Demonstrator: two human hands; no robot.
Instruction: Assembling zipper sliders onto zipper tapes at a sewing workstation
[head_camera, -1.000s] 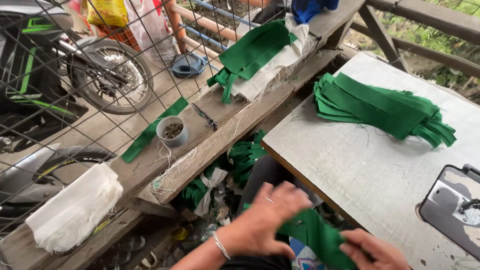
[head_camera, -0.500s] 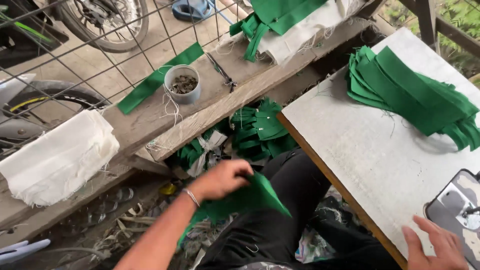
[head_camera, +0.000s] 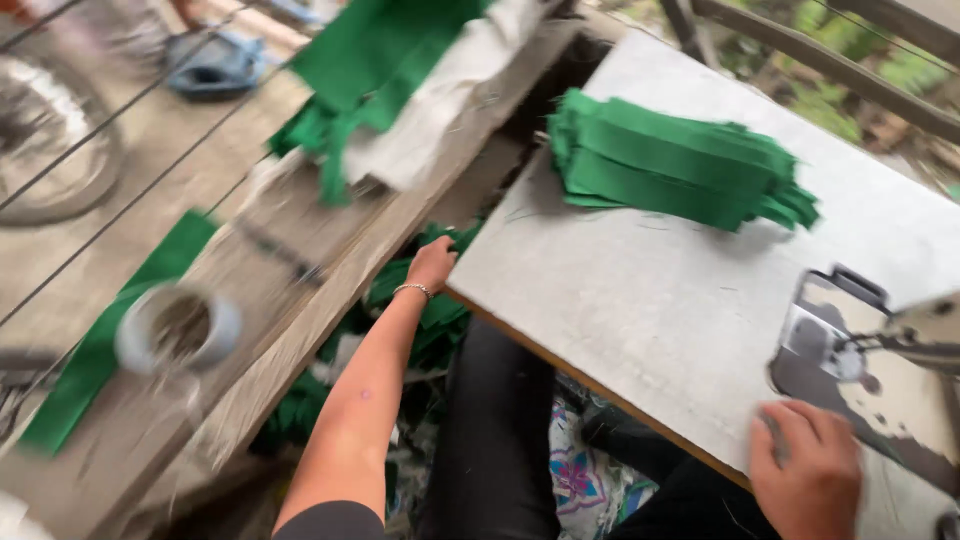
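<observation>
My left hand (head_camera: 432, 263), with a thin bracelet at the wrist, reaches down into a heap of green fabric pieces (head_camera: 425, 310) lying between the wooden plank and the table; its fingers are closed among the cloth, and I cannot tell if they grip a piece. My right hand (head_camera: 808, 480) rests flat on the grey table (head_camera: 640, 300) near its front edge, fingers spread, just below the sewing machine's plate (head_camera: 835, 350). A stack of green fabric strips (head_camera: 680, 165) lies at the table's far side.
A wooden plank (head_camera: 300, 300) at the left carries a small round cup (head_camera: 178, 330), scissors, and more green and white cloth (head_camera: 400, 90). Behind it are a wire fence and a motorcycle wheel (head_camera: 50, 150). Patterned cloth lies under the table by my dark trousers (head_camera: 500, 440).
My left hand has moved away from my lap and up to the green heap beside the table. My right hand slid onto the table near the machine. The view swung right.
</observation>
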